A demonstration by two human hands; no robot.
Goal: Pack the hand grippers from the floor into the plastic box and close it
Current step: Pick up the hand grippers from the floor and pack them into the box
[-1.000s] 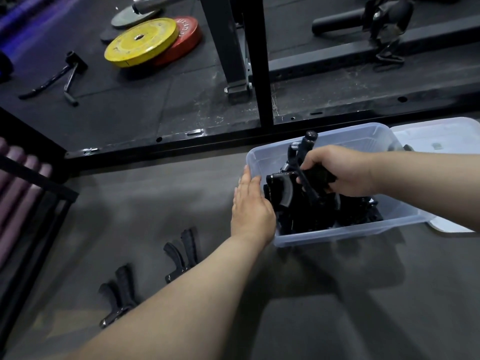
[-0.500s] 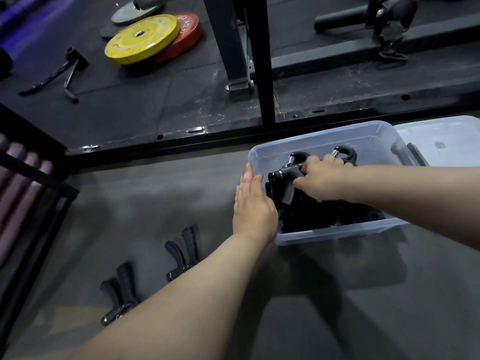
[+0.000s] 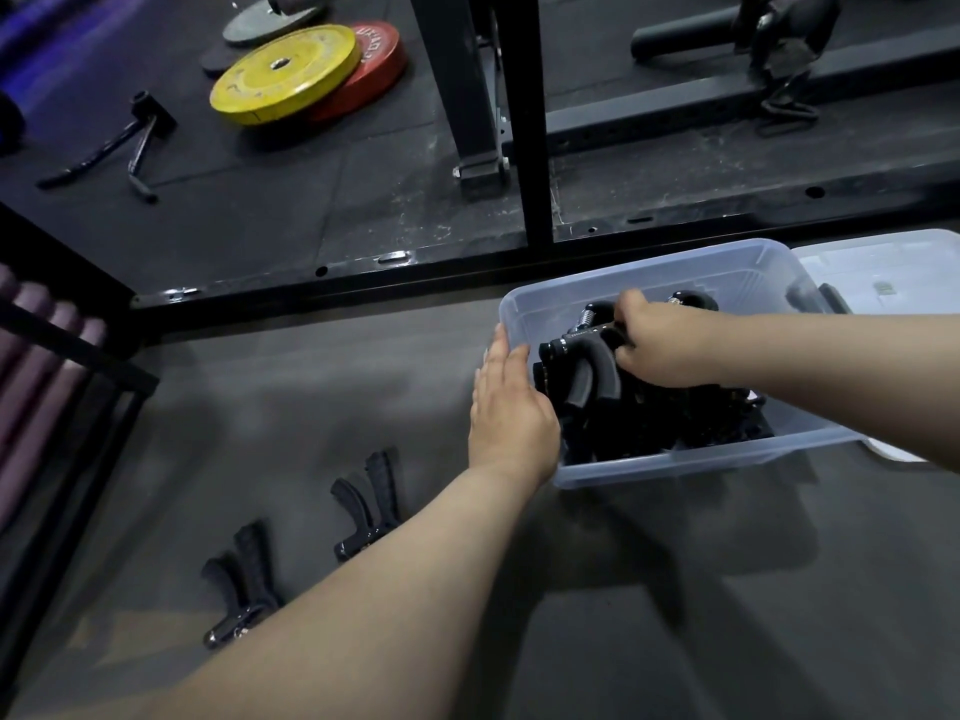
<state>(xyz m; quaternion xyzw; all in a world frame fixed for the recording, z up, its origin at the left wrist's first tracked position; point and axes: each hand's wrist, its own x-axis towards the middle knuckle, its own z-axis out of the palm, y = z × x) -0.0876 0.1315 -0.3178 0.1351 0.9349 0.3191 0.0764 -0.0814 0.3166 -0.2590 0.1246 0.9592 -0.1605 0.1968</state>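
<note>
Compared with half a second ago, your right hand (image 3: 657, 343) sits a little lower in the plastic box (image 3: 644, 467), its fingers curled round the top hand gripper (image 3: 582, 368), which now lies pressed down on the dark pile of grippers already inside. A second ago that gripper stood tilted up above the rim; now only its foam handles and spring show beside your knuckles. Your left hand (image 3: 511, 413) has not moved: it lies flat and open against the box's left wall, fingers extended, holding nothing.

Two hand grippers are still on the floor (image 3: 675, 589) to the left of your left forearm, the nearer one (image 3: 366, 504) just beside the arm, the farther one (image 3: 241, 584) lower left. The clear lid (image 3: 883, 272) lies behind the box to the right, partly hidden by your right forearm. Beyond stand a black rack upright (image 3: 535, 122) and yellow (image 3: 285, 72) and red weight plates (image 3: 379, 59).
</note>
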